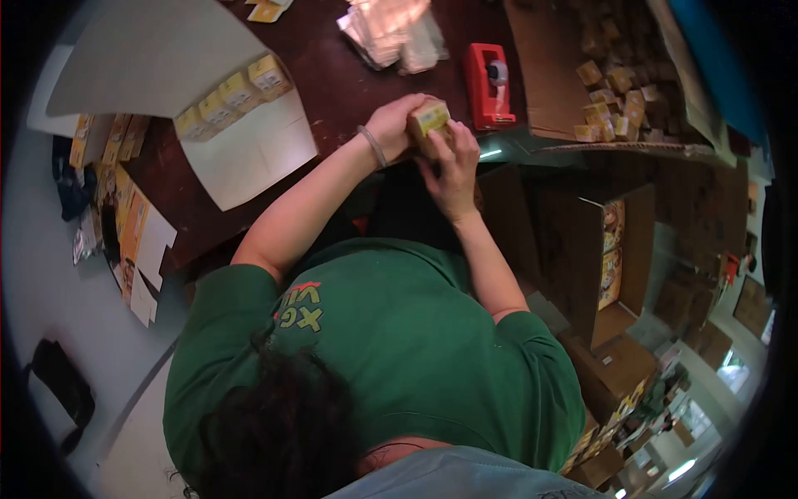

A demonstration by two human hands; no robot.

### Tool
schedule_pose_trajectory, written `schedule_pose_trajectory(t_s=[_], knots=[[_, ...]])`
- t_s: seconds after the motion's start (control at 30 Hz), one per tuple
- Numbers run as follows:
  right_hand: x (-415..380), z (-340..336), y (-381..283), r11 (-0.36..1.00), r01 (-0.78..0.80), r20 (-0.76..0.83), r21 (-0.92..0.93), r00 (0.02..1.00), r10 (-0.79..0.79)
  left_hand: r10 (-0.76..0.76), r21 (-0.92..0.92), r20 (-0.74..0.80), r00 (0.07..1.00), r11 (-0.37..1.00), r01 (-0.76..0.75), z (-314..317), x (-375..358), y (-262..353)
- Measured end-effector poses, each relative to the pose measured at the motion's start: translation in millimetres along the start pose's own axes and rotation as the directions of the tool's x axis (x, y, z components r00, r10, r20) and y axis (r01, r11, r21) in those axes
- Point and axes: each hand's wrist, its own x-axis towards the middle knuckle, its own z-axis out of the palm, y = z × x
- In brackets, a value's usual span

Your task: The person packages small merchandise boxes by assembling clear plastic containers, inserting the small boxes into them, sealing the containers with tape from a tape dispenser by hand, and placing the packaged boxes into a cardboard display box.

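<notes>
A small yellow carton (431, 119) is held between my two hands over the edge of the dark red table (332, 91). My left hand (394, 125), with a band on its wrist, wraps round the carton's left side. The fingers of my right hand (454, 170) close on its lower right side, thumb beneath. A red tape dispenser (482, 87) with a roll of clear tape stands just to the right. Clear plastic bags (395, 37) lie beyond my hands. To the left, a row of similar yellow cartons (233, 98) sits on a white sheet (253, 154).
At the upper right, a large cardboard box (549, 100) holds many loose yellow cartons (619, 100). Below it, another open cardboard box (573, 241) stands beside me. Flat printed cartons (133, 216) are stacked at the far left.
</notes>
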Motion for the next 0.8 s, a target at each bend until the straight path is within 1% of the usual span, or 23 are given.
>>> schedule_pose_trajectory(t_s=[0.07,0.1,0.13,0.17,0.2,0.23,0.27,0.3,0.33,0.37,0.4,0.43,0.47,0.57,0.6,0.67,0.7,0.77,0.8], knots=[[19.8,-7.2,-10.2,0.959,-0.011,0.061,0.282,0.998,-0.006,-0.122,-0.147,0.122,0.985,0.979,0.139,-5.4,-41.1,16.0],[33.8,-9.8,-17.8,0.905,-0.033,0.084,0.424,0.996,-0.003,-0.03,-0.143,0.083,0.996,0.989,0.041,-7.3,-64.4,25.5],[50.9,-12.4,-23.4,0.873,-0.028,0.069,0.487,0.998,-0.006,0.107,0.07,0.011,0.994,0.992,-0.107,-27.8,-80.7,26.3],[60.7,-10.1,-29.9,0.74,-0.16,0.129,0.653,0.987,0.1,0.249,0.289,-0.034,0.968,0.93,-0.229,-48.6,-98.6,26.6],[74.1,-4.8,-40.5,0.638,-0.23,0.183,0.734,0.973,0.141,0.514,0.632,-0.054,0.856,0.682,-0.369,-47.0,-129.7,32.3],[89.0,1.6,-53.8,0.523,-0.3,0.243,0.798,0.954,0.176,0.714,0.92,0.05,0.698,0.239,-0.31,-58.1,-153.5,38.0],[108.9,10.6,-64.5,0.558,-0.293,0.298,0.776,0.951,0.086,0.797,0.967,0.247,0.551,-0.242,-0.083,-69.9,-175.0,42.6],[125.9,27.3,-83.3,0.598,-0.262,0.323,0.757,0.946,0.007,0.801,0.947,0.226,0.555,-0.315,0.069,-78.2,-191.5,45.3],[141.1,44.0,-102.6,0.728,-0.206,0.394,0.654,0.914,-0.096,0.777,0.958,0.188,0.601,-0.281,0.064,-94.8,-201.4,43.4],[149.5,70.5,-122.3,0.727,-0.065,0.325,0.684,0.919,-0.224,0.747,0.968,0.151,0.648,-0.245,0.057,-116.9,-207.9,33.8],[153.1,96.2,-142.0,0.7,-0.14,0.433,0.7,0.863,-0.259,0.71,0.977,0.119,0.694,-0.21,0.047,-131.6,-212.9,28.0],[153.3,129.2,-157.0,0.721,0.009,0.365,0.693,0.858,-0.362,0.709,0.978,0.091,0.699,-0.197,0.073,-131.0,-215.1,25.3],[155.9,144.4,-176.5,0.744,0.022,0.419,0.668,0.815,-0.4,0.73,0.978,0.112,0.674,-0.201,0.056,-135.2,-213.9,23.3],[144.6,203.6,-200.4,0.753,0.255,0.234,0.607,0.848,-0.476,0.771,0.982,0.152,0.618,-0.191,-0.003,-138.9,-210.4,16.8],[144.5,202.3,-206.1,0.764,0.245,0.231,0.597,0.859,-0.456,0.772,0.98,0.152,0.617,-0.198,0.007,-139.6,-211.1,18.8],[140.8,190.6,-201.7,0.733,0.184,0.242,0.654,0.868,-0.434,0.768,0.979,0.153,0.622,-0.206,0.014,-138.9,-210.4,17.7],[144.2,182.7,-195.8,0.72,0.154,0.25,0.677,0.872,-0.421,0.76,0.985,0.128,0.637,-0.175,0.011,-138.2,-210.1,17.6],[164.7,151.9,-162.1,0.784,0.223,0.095,0.579,0.937,-0.337,0.735,0.993,0.089,0.672,-0.12,-0.001,-136.4,-212.7,22.0],[176.0,148.1,-128.0,0.853,0.199,-0.022,0.482,0.976,-0.215,0.738,0.995,0.075,0.671,-0.096,-0.006,-131.0,-214.8,26.4]])
